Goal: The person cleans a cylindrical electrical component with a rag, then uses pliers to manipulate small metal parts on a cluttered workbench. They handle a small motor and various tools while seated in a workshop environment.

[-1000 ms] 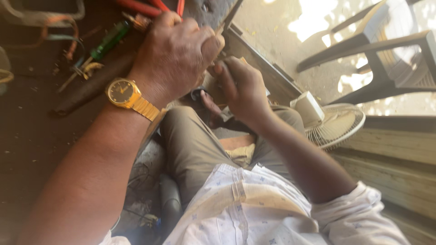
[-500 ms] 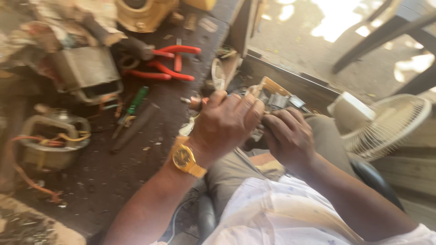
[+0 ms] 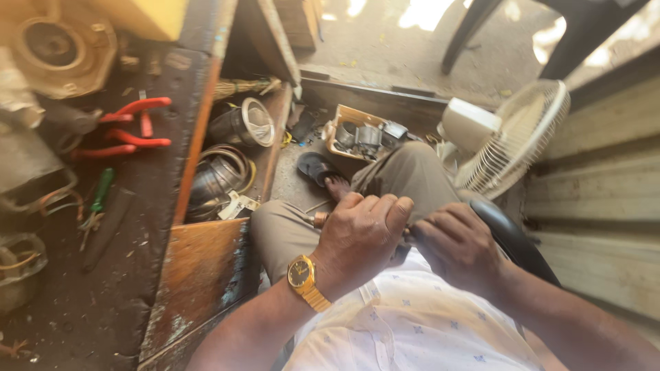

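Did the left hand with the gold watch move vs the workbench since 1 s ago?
Yes. The left hand with the gold wristwatch has come off the dark wooden workbench, rightward and toward the body, now over the lap beside the right hand.

Wristwatch (image 3: 302, 275): polished gold-tone metal, glossy. Shirt (image 3: 412, 330): thin pale cloth (small printed flecks). Pliers (image 3: 127, 130): red plastic grips, smooth. Tabletop (image 3: 103, 295): dark, rough, grimy. Fan (image 3: 512, 137): white plastic grille. Steel pots (image 3: 240, 124): shiny metal.

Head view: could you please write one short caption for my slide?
Seated person's left hand and right hand grip a small metal part over the lap, beside a cluttered workbench.
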